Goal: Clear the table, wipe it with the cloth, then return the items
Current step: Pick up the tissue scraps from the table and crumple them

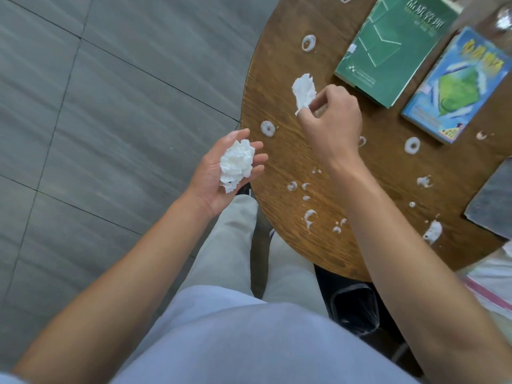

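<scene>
A round wooden table fills the right side, dotted with several white ring-shaped and smeared stains. My right hand hovers over the table's left part and pinches a white tissue by its lower end. Palm up, my left hand sits just off the table's left edge, cradling a crumpled white tissue ball in loosely curled fingers. A green book and a blue book lie side by side on the far part of the table.
A grey cloth lies at the table's right edge. Below the table's near edge stands a black-lined bin. Something glassy shows at the top right corner. Grey floor tiles spread to the left. A pink-striped white bag is at the right.
</scene>
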`<state>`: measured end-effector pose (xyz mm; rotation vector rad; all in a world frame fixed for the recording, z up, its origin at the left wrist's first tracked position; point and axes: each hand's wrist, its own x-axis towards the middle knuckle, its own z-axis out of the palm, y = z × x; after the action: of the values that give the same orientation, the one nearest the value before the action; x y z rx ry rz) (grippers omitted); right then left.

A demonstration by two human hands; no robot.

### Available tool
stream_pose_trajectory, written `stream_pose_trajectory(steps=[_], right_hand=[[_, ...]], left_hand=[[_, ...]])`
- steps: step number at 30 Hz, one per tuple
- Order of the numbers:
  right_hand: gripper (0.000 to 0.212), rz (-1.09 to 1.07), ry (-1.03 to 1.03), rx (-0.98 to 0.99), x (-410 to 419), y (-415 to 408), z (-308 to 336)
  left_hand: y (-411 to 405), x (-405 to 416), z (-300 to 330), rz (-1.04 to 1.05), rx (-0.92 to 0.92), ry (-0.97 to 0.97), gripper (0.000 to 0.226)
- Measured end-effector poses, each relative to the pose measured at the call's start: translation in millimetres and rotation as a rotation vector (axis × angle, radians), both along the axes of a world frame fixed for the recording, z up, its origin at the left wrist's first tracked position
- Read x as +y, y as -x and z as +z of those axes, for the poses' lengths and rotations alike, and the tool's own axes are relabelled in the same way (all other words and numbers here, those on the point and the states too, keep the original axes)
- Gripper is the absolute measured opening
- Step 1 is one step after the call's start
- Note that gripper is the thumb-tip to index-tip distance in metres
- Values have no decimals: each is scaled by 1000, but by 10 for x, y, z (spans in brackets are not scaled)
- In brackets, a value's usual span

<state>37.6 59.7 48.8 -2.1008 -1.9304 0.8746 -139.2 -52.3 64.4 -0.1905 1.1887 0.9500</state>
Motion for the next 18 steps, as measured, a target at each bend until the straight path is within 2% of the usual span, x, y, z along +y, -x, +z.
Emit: stream_pose_trajectory(steps=[5,9,12,15,18], right_hand=[[12,54,17,238,-503,-136,450],[11,158,-43,256,-872,-136,559],[9,202,-58,233,-1027,-149,488],[15,179,-77,233,-1079,-264,437],[17,176,-59,291,-1082,-467,453]], left_hand=[[-174,81,23,-28,-36,-34,29],[-405,154,9,-36,-2,-12,50],[-565,152,6,-37,75,-3,44],[-688,165,88,-143,52,-45,42],[-828,153,140,-257,116,-104,28]])
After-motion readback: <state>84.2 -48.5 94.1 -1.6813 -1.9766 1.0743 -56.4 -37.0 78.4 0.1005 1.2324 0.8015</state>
